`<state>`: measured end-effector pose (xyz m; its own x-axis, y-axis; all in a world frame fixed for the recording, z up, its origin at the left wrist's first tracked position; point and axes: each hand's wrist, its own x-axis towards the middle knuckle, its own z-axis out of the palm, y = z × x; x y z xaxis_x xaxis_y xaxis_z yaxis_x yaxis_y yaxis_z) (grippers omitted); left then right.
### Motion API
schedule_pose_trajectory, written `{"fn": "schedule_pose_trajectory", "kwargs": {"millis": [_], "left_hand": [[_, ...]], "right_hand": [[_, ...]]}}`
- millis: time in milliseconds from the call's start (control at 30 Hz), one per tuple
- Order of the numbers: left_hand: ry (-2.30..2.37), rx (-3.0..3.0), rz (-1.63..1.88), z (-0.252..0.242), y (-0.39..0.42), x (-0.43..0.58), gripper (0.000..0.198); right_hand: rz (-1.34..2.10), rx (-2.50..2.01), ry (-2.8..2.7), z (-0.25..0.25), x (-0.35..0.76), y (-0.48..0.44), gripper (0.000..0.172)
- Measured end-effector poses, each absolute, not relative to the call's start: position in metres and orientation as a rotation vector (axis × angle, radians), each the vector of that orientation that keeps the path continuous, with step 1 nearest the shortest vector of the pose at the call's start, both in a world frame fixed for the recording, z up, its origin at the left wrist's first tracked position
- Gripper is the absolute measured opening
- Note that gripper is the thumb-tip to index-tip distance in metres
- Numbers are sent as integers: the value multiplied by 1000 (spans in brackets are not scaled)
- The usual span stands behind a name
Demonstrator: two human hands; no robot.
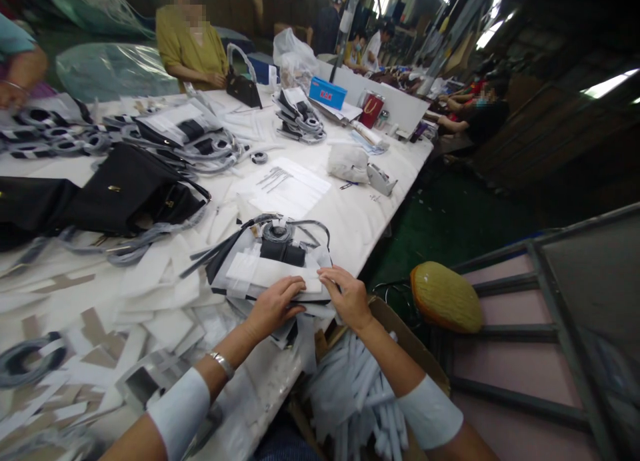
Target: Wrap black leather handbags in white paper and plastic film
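A flat black handbag (216,269) lies near the table's front edge, partly wrapped in clear film. On it lie a coiled strap (278,231), black folded pieces (283,253) and a folded white sheet (257,272). My left hand (275,306) is closed at the sheet's near edge, fingers over the top and thumb toward me. At the sheet's right end, my right hand (346,296) pinches it between thumb and fingers. The bag's near edge is partly hidden by both hands.
White and brown paper pieces (165,321) cover the table to my left. Black handbags (125,188) and wrapped bag stacks (180,124) stand beyond. A box of white tubes (350,388) sits below the edge, near a stool (445,294). A person (193,44) stands across the table.
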<state>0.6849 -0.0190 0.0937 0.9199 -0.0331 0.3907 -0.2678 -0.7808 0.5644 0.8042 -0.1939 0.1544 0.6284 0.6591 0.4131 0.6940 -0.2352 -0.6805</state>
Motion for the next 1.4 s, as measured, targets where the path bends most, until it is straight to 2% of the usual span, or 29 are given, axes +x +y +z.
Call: {"fn": "schedule_pose_trajectory", "kwargs": {"millis": [133,333,667,833,1100,1167,1400], "left_hand": [[-286,2466,478,90,-19,686,29],[-404,2488,427,89,-15,688,39],[-367,2501,410,83,-18,689,30],[-354,2509,391,83,-17,689,30],[-316,2523,393,85,-20,689,26],[-301,2531,404,85,-21,689,26],[-271,2553,434,89,-21,689,21]], "right_hand": [[-22,-1947,-964,165,822,-183,20],[-63,-1959,-804,174,862,-158,21],[23,-1838,-645,173,932,-115,27],[26,-1788,-616,191,945,-106,31],[1,-1946,-940,210,845,-163,19],[25,-1961,-1028,198,811,-183,15],[-65,-1889,-1185,134,748,-214,22]]}}
